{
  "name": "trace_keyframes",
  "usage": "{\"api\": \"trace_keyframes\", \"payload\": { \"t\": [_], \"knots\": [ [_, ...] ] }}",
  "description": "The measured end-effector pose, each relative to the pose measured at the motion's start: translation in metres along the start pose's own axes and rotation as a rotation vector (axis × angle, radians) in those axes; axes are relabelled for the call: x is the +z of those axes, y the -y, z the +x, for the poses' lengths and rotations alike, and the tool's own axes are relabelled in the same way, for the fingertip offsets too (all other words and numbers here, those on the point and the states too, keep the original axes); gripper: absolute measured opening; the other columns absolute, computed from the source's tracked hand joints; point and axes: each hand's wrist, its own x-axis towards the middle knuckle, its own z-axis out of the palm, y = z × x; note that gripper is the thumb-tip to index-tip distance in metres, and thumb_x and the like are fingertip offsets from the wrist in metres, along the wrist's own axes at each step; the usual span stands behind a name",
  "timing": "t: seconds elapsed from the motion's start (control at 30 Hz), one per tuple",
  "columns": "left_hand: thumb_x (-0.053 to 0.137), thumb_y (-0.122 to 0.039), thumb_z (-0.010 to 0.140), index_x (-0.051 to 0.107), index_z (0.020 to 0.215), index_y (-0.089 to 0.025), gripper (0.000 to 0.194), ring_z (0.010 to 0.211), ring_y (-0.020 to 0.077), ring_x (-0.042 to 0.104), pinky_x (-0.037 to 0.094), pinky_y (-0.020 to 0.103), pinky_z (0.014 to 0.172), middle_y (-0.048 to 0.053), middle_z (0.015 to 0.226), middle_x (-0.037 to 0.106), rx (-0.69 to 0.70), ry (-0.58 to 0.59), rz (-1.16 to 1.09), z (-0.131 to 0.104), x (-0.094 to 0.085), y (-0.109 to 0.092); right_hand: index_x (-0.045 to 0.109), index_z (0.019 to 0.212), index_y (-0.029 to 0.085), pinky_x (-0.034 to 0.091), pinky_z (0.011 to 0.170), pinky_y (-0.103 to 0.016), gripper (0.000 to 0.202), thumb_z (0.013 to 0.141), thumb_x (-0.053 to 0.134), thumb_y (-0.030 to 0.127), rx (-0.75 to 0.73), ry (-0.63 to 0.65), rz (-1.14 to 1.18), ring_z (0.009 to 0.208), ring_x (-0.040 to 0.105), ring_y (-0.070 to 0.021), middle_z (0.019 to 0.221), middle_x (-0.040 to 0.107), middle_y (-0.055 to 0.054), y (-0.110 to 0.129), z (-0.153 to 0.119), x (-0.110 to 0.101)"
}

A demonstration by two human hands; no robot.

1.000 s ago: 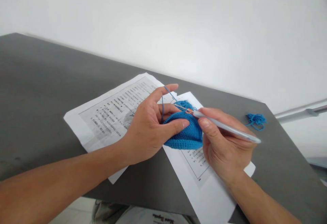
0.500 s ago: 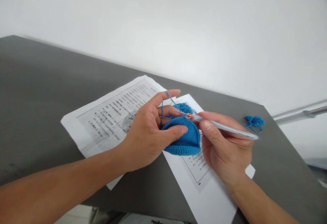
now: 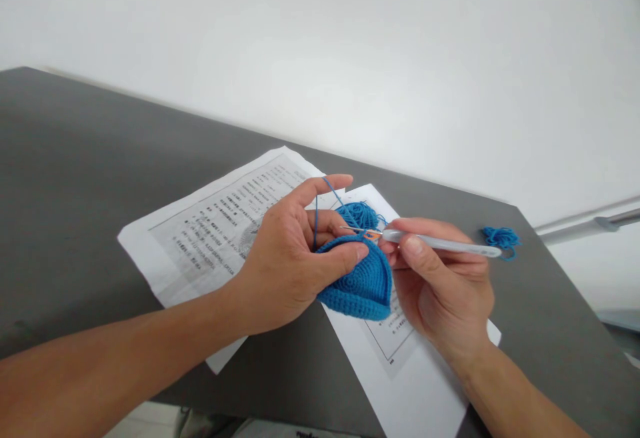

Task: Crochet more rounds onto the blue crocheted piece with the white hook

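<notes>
My left hand [image 3: 295, 251] pinches the top edge of a blue crocheted piece [image 3: 363, 281], thumb on its near face. A blue strand [image 3: 332, 191] runs over the raised index finger of that hand. My right hand [image 3: 440, 278] grips a crochet hook [image 3: 445, 245] with a pale handle, its thin metal tip pointing left at the piece's upper edge. A small orange item [image 3: 373, 233] sits by the hook's shaft at that edge. Behind the piece lies a bundle of blue yarn [image 3: 361, 215].
Two printed sheets lie under the hands, one at the left [image 3: 200, 225] and one at the right [image 3: 410, 385], on a dark grey table [image 3: 100, 145]. Another small blue yarn bundle [image 3: 500, 236] rests near the right edge. A white wall [image 3: 320, 51] stands behind.
The hook's handle has swung to lie more nearly level. The crocheted piece has tilted, its lower edge moving down and more of its round face showing.
</notes>
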Motion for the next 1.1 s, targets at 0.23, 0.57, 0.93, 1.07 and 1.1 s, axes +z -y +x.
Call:
{"api": "trace_keyframes", "payload": {
  "t": [0.23,0.57,0.93,1.07,1.1],
  "knots": [
    [0.081,-0.010,0.074,0.052,0.140,-0.019,0.073,0.056,0.0096,0.062,0.049,0.018,0.056,-0.006,0.068,0.067,-0.003,-0.016,0.047,-0.001,0.000,0.000,0.083,0.099,0.023,0.065,0.058,-0.031,0.019,0.093,0.075,0.039,0.107,0.122,0.036,0.061,0.075,-0.0178,0.078,0.084,-0.004,0.005,0.004,-0.005],
    [0.078,-0.005,0.071,0.052,0.139,-0.019,0.074,0.053,0.0081,0.057,0.044,0.016,0.051,-0.007,0.066,0.067,-0.015,0.014,0.062,-0.002,-0.001,-0.002,0.084,0.093,0.019,0.060,0.056,-0.028,0.018,0.093,0.074,0.035,0.051,0.112,0.005,0.060,0.071,-0.0162,0.071,0.078,-0.005,0.011,0.008,-0.007],
    [0.079,-0.008,0.070,0.055,0.136,-0.018,0.071,0.048,0.0080,0.051,0.037,0.018,0.047,-0.007,0.064,0.065,0.005,-0.008,0.145,-0.002,-0.001,-0.003,0.083,0.095,0.022,0.050,0.054,-0.036,0.018,0.098,0.068,0.030,-0.199,0.150,-0.195,0.058,0.065,-0.0201,0.068,0.074,-0.006,0.016,0.009,-0.017],
    [0.078,-0.011,0.073,0.055,0.136,-0.019,0.068,0.049,0.0085,0.051,0.038,0.019,0.047,-0.006,0.065,0.064,0.038,-0.020,0.215,-0.003,-0.003,-0.001,0.084,0.098,0.023,0.053,0.061,-0.041,0.016,0.097,0.069,0.028,-0.315,0.139,-0.277,0.063,0.067,-0.0225,0.069,0.075,-0.006,0.014,0.008,-0.019],
    [0.078,-0.011,0.073,0.056,0.136,-0.019,0.067,0.049,0.0086,0.051,0.038,0.019,0.047,-0.006,0.065,0.064,0.043,-0.024,0.233,-0.003,-0.003,-0.001,0.084,0.098,0.023,0.054,0.061,-0.042,0.015,0.097,0.070,0.027,-0.336,0.127,-0.296,0.065,0.069,-0.0232,0.070,0.076,-0.006,0.013,0.007,-0.019]
  ]
}}
